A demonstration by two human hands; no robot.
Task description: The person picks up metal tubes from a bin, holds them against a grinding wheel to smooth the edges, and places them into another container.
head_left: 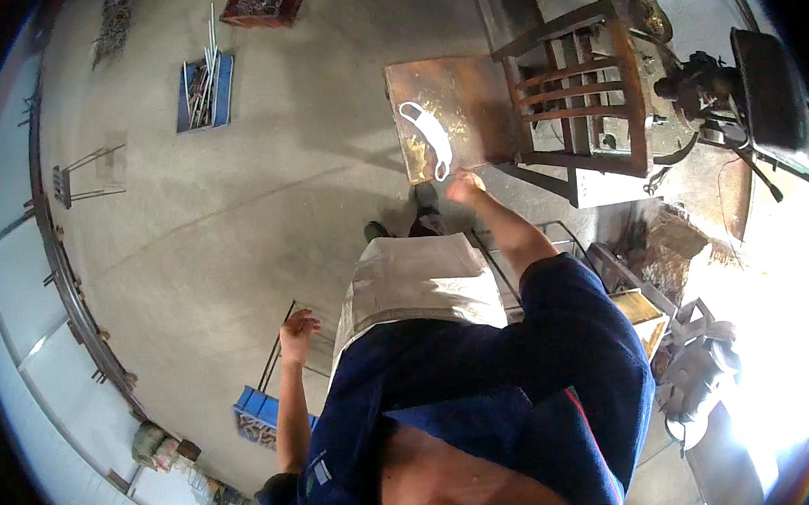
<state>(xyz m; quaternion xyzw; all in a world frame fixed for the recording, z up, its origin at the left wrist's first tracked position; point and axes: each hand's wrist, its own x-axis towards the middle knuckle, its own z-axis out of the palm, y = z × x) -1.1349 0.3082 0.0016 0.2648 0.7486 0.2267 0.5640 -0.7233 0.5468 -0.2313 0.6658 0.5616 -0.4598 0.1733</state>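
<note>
My left hand (299, 336) hangs in the air left of my apron, fingers apart, holding nothing that I can see. My right hand (464, 187) is just by the near edge of a wooden chair's seat (483, 93). Its fingers are small and blurred, so their grip is unclear, and I cannot tell whether it touches the seat. On the worn brown seat lies a white face mask (430, 134), with one ear loop close to my right hand. A pale apron (415, 275) covers my front, and dark shoes (424, 197) show beyond it.
The chair's slatted back (579, 88) stands to the right, before a dark machine (702, 86). A blue crate (206, 94) with long rods and a red bin (263, 4) are far off. Another blue crate (257, 414) is beside my left forearm. Metal frames stand near my legs.
</note>
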